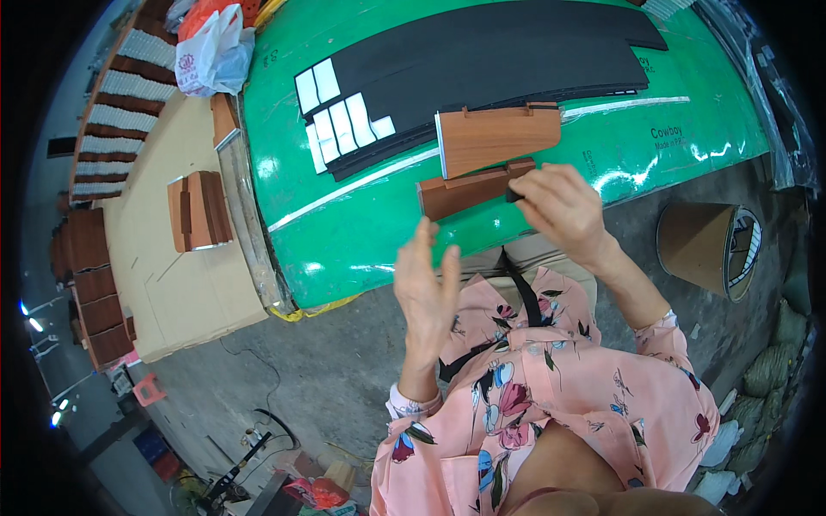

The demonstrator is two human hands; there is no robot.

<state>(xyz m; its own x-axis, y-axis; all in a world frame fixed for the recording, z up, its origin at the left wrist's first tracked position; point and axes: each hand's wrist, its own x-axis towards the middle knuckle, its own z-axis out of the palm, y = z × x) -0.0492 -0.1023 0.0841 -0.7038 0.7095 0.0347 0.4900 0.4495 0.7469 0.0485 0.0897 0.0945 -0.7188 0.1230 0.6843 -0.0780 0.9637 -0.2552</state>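
Right hand (561,206) pinching small black strip (514,196) onto lower brown notched wood panel (469,191) on green table (533,163); left hand (428,288) open, empty. Upper panel (499,138) apparently waiting.

The right hand (561,209) pinched a small black piece against a brown wooden panel (469,191) on the green table (533,159); the left hand (426,288) hovered open nearby.

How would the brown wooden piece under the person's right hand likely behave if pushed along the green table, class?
The wooden piece looks flat and rigid, so it would probably slide rather than roll or tip. The green table looks glossy, so it may slip easily. The right hand rests on its end, which likely steadies it.
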